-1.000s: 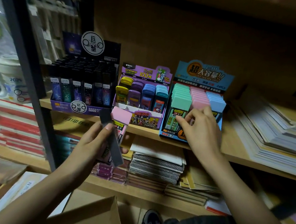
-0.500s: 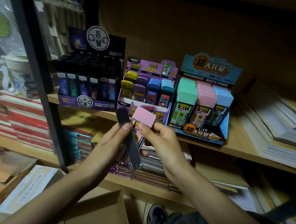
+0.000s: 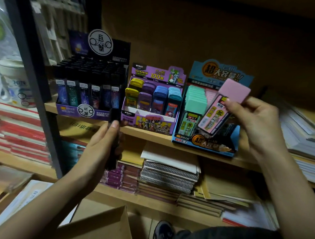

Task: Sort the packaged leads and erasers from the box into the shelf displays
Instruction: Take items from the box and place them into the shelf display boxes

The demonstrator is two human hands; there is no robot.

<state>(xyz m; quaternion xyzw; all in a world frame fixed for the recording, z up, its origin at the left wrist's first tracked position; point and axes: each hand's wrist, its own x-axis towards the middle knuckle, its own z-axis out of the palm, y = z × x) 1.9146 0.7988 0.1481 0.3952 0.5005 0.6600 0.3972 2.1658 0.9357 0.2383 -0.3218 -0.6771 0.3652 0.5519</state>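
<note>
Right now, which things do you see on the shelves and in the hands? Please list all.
black display: one, black and purple, upper shelf left
purple display: one, purple, upper shelf middle
blue display: one, blue, upper shelf right
pink lead case: one, pink, before blue display
black lead case: one, black, before upper shelf edge
spiral notebooks: stack, grey, lower shelf
cardboard box: one, brown, bottom
left hand: one, grips black lead case
right hand: one, fingers pinch pink lead case
</note>
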